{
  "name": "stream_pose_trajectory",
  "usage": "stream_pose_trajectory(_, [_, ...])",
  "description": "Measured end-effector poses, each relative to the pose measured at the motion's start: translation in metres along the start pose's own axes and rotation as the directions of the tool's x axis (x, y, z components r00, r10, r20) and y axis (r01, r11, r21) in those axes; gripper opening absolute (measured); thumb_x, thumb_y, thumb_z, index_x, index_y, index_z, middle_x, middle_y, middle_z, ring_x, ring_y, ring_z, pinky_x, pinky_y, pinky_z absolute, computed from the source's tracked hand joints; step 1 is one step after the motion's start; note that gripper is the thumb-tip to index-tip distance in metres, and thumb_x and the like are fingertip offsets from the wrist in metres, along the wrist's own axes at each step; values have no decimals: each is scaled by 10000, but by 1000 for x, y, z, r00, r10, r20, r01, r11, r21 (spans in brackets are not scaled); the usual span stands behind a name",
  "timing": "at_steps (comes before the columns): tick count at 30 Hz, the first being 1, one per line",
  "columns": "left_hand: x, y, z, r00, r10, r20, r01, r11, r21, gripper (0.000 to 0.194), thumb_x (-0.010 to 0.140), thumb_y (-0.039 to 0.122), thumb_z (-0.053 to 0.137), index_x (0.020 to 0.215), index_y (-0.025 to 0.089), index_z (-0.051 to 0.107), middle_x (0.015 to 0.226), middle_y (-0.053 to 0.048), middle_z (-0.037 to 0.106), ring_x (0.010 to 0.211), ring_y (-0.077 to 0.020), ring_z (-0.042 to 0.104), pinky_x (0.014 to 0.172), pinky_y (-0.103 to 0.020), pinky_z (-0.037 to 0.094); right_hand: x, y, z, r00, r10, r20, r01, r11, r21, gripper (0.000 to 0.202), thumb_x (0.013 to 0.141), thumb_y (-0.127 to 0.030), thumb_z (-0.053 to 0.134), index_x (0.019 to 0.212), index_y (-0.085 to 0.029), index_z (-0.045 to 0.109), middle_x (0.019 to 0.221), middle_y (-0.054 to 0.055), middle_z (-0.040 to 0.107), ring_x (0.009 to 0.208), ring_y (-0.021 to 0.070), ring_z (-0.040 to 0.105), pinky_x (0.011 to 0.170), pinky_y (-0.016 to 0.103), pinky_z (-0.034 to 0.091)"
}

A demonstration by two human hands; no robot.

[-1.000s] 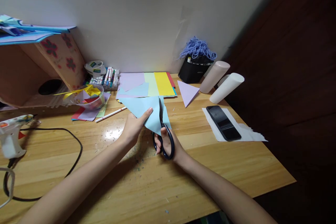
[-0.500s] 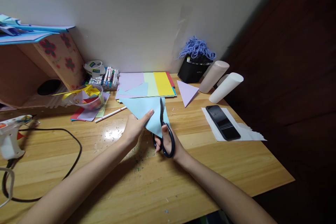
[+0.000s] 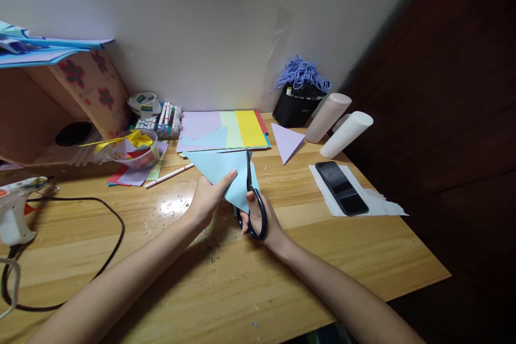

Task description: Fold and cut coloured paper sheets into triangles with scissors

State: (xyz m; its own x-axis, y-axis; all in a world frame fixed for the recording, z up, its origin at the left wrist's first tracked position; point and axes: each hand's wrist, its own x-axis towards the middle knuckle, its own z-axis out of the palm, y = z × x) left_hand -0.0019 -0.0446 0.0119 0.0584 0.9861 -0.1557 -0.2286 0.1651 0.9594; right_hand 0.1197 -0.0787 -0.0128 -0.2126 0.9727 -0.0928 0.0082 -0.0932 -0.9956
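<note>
Wooden desk (image 3: 330, 247): glossy left of centre
Blue paper (image 3: 213, 164): held mid-desk, short of the back edge
Left hand (image 3: 205, 196): pinching the paper
Right hand (image 3: 274, 228): gripping scissors (image 3: 249, 174), squeezed tighter than half a second ago, so likely completing a snip

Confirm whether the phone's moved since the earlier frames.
No. The phone keeps its place on the white paper, with no visible shift against the tabletop.
</note>
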Motion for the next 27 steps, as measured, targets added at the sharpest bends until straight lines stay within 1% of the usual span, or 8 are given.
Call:
stream_pose_trajectory(3, [2,-2,0,1000,4,-12,-4,1000,-17,415,642,379,661,919,73,619,908,-122,653,715,-174,598,656,-279,471,2,-1,-2,999,5,-37,-5,1000,0,558,689,-722,342,593,-176,413,382,-58,380,300,76,450,309,160,353])
stream_pose_trajectory(8, [9,-7,-2,988,32,-154,-39,998,-48,421,608,371,689,932,114,611,951,-83,646,742,-148,589,648,-241,461,10,-2,-10,995,3,-98,0,999,36,536,708,-699,344,629,-177,433,383,-65,385,303,80,444,312,169,364])
stream_pose_trajectory(11, [11,-8,-3,980,25,-199,-32,999,-32,439,604,395,686,917,95,616,924,-94,653,741,-161,592,634,-249,467,14,-4,-15,998,-9,-67,13,999,51,431,730,-603,452,716,-173,446,485,-41,508,355,80,489,345,169,385])
stream_pose_trajectory(14, [11,-7,-3,974,22,-224,-28,999,-22,453,596,406,690,906,83,625,887,-102,660,763,-180,599,663,-266,480,15,-6,-16,998,-39,-43,39,999,7,371,677,-491,599,786,-176,436,600,-10,604,383,84,512,355,174,386])
stream_pose_trajectory(20, [21,0,-11,963,-1,-268,2,1000,0,472,663,449,629,987,108,588,982,-112,645,796,-189,618,659,-265,506,24,-3,-27,990,-71,-119,68,997,-24,316,681,-436,614,749,-154,488,610,29,641,387,90,520,376,191,407])
stream_pose_trajectory(23, [27,9,-21,975,-70,-213,81,996,45,482,679,464,610,996,101,582,931,-124,663,720,-197,637,662,-291,511,30,-5,-38,983,-84,-165,81,996,-29,311,669,-425,630,743,-147,512,596,28,644,376,81,500,378,191,404])
stream_pose_trajectory(25, [28,16,-28,981,-153,-117,165,980,109,463,673,461,615,959,97,598,827,-123,684,683,-206,643,667,-304,509,33,-9,-46,975,-92,-201,87,996,-38,317,656,-422,642,749,-144,522,581,23,639,376,81,494,381,193,401])
stream_pose_trajectory(27, [26,21,-35,978,-210,-14,208,958,195,411,665,441,629,886,94,628,751,-121,691,697,-210,645,681,-296,503,35,-12,-54,967,-96,-235,90,995,-38,322,646,-417,652,758,-144,524,545,11,622,387,88,502,389,197,404])
